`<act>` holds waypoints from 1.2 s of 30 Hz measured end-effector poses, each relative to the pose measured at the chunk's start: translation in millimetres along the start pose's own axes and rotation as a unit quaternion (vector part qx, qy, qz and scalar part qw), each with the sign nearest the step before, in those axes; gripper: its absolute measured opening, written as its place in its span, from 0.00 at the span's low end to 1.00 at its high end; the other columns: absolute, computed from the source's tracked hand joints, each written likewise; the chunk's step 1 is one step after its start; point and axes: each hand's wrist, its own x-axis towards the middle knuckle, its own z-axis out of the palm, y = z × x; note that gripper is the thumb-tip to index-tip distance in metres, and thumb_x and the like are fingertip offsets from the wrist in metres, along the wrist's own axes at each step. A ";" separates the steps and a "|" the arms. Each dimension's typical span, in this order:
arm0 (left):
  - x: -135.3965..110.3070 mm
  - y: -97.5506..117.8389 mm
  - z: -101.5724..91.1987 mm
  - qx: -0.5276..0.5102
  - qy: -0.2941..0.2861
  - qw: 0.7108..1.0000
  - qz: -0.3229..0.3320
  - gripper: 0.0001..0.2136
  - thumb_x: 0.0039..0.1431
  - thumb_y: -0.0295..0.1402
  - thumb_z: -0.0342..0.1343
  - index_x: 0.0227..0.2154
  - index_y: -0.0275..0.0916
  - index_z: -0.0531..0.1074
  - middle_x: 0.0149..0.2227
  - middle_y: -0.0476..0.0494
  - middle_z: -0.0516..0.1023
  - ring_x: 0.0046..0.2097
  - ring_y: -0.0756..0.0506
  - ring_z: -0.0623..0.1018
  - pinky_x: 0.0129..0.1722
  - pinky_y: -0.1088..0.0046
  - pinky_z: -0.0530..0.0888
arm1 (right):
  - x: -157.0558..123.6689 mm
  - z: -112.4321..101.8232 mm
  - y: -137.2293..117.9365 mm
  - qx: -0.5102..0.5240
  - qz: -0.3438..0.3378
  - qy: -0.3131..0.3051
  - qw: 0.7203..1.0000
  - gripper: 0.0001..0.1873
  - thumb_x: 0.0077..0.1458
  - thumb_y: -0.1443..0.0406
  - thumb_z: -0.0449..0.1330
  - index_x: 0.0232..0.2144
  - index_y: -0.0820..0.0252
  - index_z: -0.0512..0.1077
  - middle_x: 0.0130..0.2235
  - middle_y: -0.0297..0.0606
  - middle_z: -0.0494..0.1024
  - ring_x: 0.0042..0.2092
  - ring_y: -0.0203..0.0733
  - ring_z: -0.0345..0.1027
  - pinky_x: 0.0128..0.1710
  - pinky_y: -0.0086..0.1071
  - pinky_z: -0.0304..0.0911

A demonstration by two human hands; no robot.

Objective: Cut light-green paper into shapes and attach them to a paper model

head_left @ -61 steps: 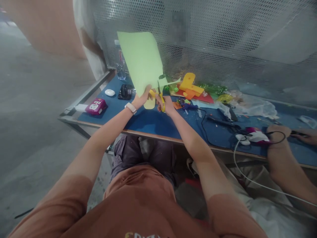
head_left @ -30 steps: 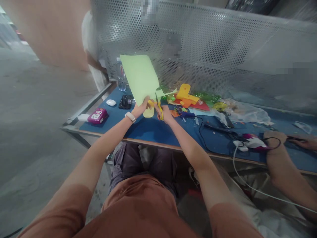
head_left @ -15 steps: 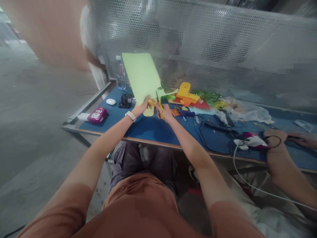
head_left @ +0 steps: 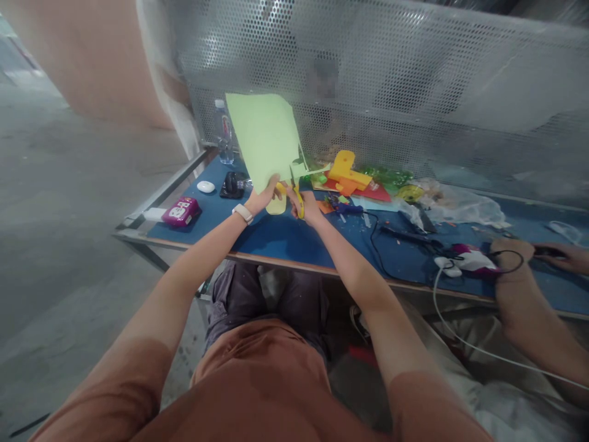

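Note:
A large pale green sheet of paper (head_left: 262,135) is held up above the table by my left hand (head_left: 265,195), whose fingers close on its lower edge. A yellow rounded piece (head_left: 276,205) shows below those fingers, partly hidden by them. My right hand (head_left: 301,205) grips yellow-handled scissors (head_left: 297,191), with the dark blades pointing up at the sheet's lower right edge. From that edge a narrow green strip sticks out to the right, partly cut from the sheet.
On the blue table (head_left: 267,236) stand a water bottle (head_left: 224,135), a white oval case (head_left: 205,186) and a purple power strip (head_left: 183,212). Rightward lie a yellow cutout (head_left: 347,172), a corded blue tool (head_left: 348,209) and plastic bags (head_left: 464,205). A co-worker's arm (head_left: 524,294) rests at far right.
The sheet's upper right corner now bends and a thin cut strip stands along its right edge. My hands stay nearly in place. The person behind the mesh at left has shifted.

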 end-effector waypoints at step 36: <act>7.4 -18.0 -2.2 0.006 -0.009 1.000 0.000 0.39 0.79 0.76 0.61 0.26 0.45 0.78 0.22 0.44 0.76 0.31 0.44 0.75 0.41 0.64 0.81 | -4.3 0.6 -6.0 0.013 -0.020 -0.009 1.000 0.45 0.65 0.29 0.82 0.28 0.49 0.62 0.20 0.28 0.61 0.19 0.36 0.62 0.14 0.29 0.56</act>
